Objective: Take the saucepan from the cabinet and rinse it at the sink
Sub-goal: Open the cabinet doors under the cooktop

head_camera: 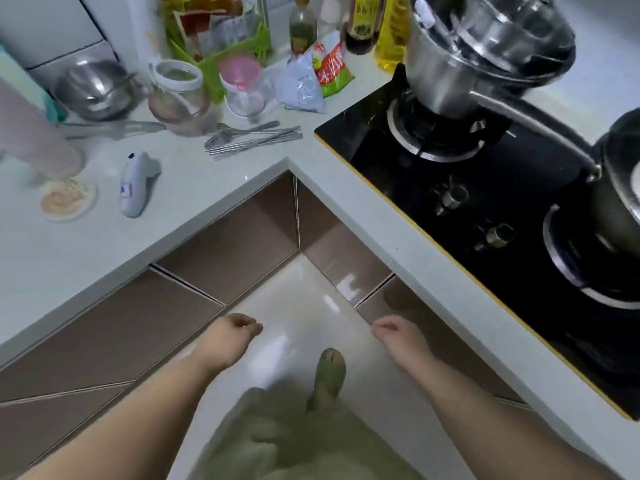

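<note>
Presently both hands low over the floor (pixel 301 289) in the inside corner of the L-shaped bench (pixel 207 181). Left hand (pixel 230 332): grip slack, fingers half curled, nothing held. Right hand (pixel 398 332): same, empty, just short of the brown cabinet door (pixel 415 313) under the hob (pixel 450 209).

Saucepan not in view. All doors shut, so presumably behind one of them; cannot tell which. Sink also out of frame. Not to be confused with the steel pot (pixel 460 64) on the far burner, lidded, long handle (pixel 533 129) reaching toward a dark pot (pixel 623 188) on the near burner.

Handling, judged only: rigid metal, moderate weight when dry, load off-centre from the handle. Best taken by the handle close to the body, second hand under or on the rim. Likely slick once wet; firmer hold wanted at the rinse.

Edges and room:
- Bench edge overhangs the doors on both sides; lift out low, then clear of the lip before raising.
- Doors meet at the corner; swing of one may foul the other or the shins.
- Sandalled foot (pixel 330 368) right in the door's path.
- Floor space narrow and glossy, possibly slippery.
- Left run of bench crowded: loose cutlery (pixel 252 140), white handheld device (pixel 135 183), small dish (pixel 67 199); little bare room to set down.
</note>
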